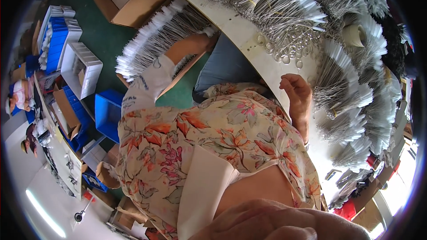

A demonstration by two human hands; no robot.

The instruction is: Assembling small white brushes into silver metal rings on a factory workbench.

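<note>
A cardboard box (pixel 171 82) at left of centre is packed with thin wire brushes (pixel 153 40) whose white bristle ends point left. My left hand (pixel 205 43) reaches over them to the box's right end beside the table edge. Its fingers are in shadow and hidden, so whether they hold anything does not show. Over the near edge of the table (pixel 249 35), my right hand (pixel 297 90) is raised with fingers curled in and thumb close to them. Nothing shows in it. Just beyond lie metal loops (pixel 289 46) at the ends of bundled wire brushes (pixel 284 6).
More brush bundles (pixel 342 75) cover the table's right side, with a tape roll (pixel 354 35) among them. An open cardboard box (pixel 129 0) stands at the upper left. White crates (pixel 82 71) and a blue bin (pixel 106 113) are on the left. Blue-clad legs (pixel 227 66) are beside the table.
</note>
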